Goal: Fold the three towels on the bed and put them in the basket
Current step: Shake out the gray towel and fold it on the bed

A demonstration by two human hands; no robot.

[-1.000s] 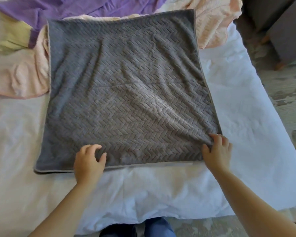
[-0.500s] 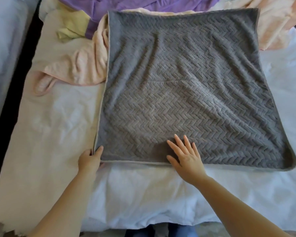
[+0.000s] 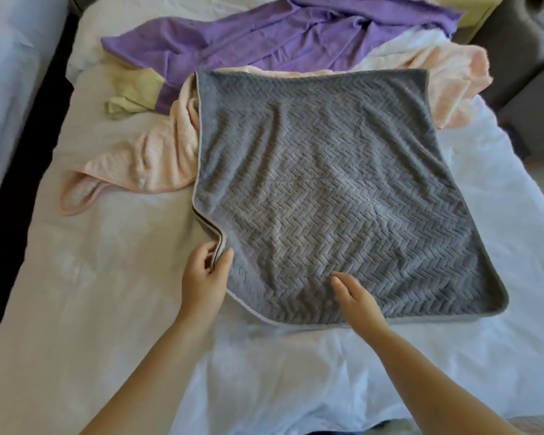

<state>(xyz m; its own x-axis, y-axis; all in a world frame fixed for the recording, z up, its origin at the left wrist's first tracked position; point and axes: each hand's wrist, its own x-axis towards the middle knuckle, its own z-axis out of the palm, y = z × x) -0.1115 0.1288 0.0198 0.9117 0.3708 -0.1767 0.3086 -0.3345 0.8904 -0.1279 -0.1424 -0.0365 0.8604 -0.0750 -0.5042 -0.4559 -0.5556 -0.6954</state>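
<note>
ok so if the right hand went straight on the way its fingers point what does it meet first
The grey towel: the right hand points away and leftward, low over its surface, possibly touching it. Beyond the towel's left edge lies the pink towel.

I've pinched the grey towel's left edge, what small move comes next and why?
Probably carry that edge with your left hand across toward the right side, folding the grey towel in half. It lies spread flat, its left edge is pinched and lifted, and your open right hand is by the near edge, free to steady it.
</note>
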